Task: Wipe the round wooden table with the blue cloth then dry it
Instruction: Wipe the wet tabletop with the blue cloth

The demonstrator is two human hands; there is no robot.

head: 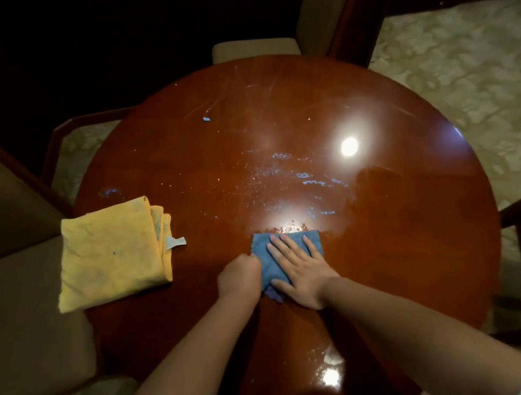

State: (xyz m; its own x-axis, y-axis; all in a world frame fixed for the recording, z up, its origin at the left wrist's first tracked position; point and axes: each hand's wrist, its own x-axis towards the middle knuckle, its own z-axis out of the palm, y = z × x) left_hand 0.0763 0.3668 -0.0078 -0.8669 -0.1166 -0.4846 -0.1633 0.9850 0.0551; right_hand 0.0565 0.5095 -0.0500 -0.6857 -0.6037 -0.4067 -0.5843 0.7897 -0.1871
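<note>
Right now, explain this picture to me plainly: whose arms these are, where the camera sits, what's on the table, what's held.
No machine here: a person wears one camera on the head, looking down at their own arms. The right hand lies flat on a blue cloth, pressing it onto the round wooden table. The left hand has its grip on the cloth's edge. A folded yellow cloth waits at the table's left edge. Streaks and specks mark the wood farther out. Chairs stand around.
</note>
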